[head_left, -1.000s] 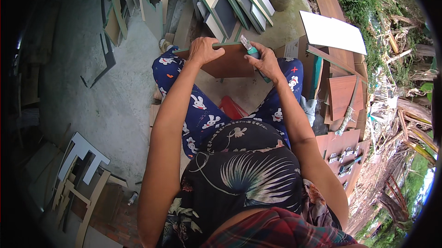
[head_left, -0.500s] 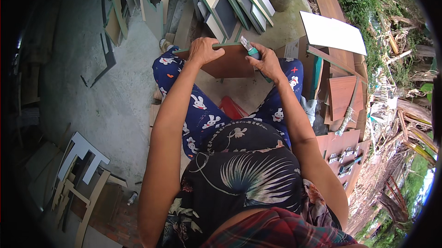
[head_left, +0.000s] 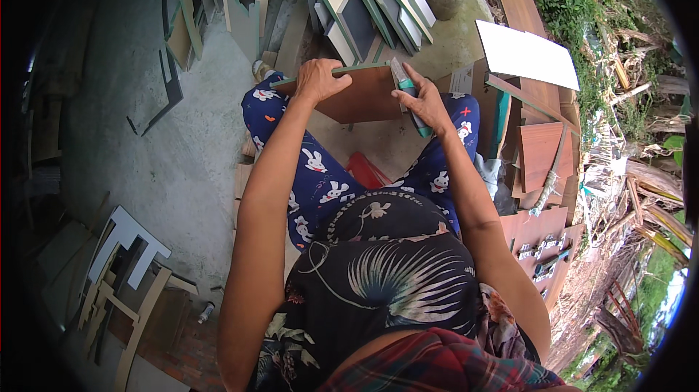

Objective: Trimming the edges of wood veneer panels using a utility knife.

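Note:
A brown board [head_left: 364, 101] with a green upper edge stands between my knees. My left hand [head_left: 320, 81] is closed over its top edge, left of the middle, thumb on the near face. In my right hand [head_left: 426, 104] is a utility knife [head_left: 413, 104] with a dark and teal handle. Its pale front end points up and away, beside the board's right end. Whether the blade touches the edge is too small to tell.
Several green-edged panels [head_left: 353, 24] lean in a stack ahead. To the right lie a white panel [head_left: 528, 53], brown boards [head_left: 542, 152] and a board with metal fittings [head_left: 539, 246]. Cut-out offcuts [head_left: 131, 246] lie at the lower left on the concrete floor [head_left: 196, 144].
The knife has shifted slightly right and turned more upright at the board's right end. My left hand keeps its hold, and the board has hardly moved.

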### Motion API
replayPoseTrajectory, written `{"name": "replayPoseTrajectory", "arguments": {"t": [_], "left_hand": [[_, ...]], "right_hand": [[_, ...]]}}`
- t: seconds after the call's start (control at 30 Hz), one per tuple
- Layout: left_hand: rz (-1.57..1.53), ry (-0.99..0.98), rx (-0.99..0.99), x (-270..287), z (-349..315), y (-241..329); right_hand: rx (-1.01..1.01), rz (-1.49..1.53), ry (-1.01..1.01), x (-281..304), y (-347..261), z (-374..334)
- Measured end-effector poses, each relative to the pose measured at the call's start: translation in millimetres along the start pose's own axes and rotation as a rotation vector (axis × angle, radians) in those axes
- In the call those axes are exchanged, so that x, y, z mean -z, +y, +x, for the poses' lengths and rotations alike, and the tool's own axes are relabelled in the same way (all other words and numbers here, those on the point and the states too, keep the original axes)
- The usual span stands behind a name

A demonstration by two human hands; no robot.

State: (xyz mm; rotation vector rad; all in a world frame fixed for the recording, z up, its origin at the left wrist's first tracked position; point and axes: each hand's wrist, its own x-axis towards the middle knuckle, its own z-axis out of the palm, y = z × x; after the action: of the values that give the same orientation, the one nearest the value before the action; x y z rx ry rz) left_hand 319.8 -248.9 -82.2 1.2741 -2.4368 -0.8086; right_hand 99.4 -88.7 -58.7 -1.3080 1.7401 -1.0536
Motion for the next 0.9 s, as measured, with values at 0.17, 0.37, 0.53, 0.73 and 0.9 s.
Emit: {"name": "replayPoseTrajectory", "arguments": {"t": [0.17,0.37,0.53,0.73,0.9], "left_hand": [[0.003,-0.050,0.070,8.5,0.8,-2.4],[-0.006,0.036,-0.021,-6.0,-2.8,4.9],[0.011,0.005,-0.048,-16.2,-3.0,17.3],[0.060,0.071,-0.124,-31.8,-6.3,28.1],[0.085,0.046,-0.100,-39.3,-5.1,36.8]], "right_hand": [[-0.103,0.131,-0.100,-1.8,-10.1,-11.3],[-0.079,-0.032,-0.082,-9.7,-25.8,-10.9],[-0.118,-0.148,-0.045,-0.1,-21.4,-8.4],[-0.086,-0.309,0.038,14.2,-16.5,-5.9],[-0.151,-0.430,0.037,22.8,-17.8,-7.1]]}}
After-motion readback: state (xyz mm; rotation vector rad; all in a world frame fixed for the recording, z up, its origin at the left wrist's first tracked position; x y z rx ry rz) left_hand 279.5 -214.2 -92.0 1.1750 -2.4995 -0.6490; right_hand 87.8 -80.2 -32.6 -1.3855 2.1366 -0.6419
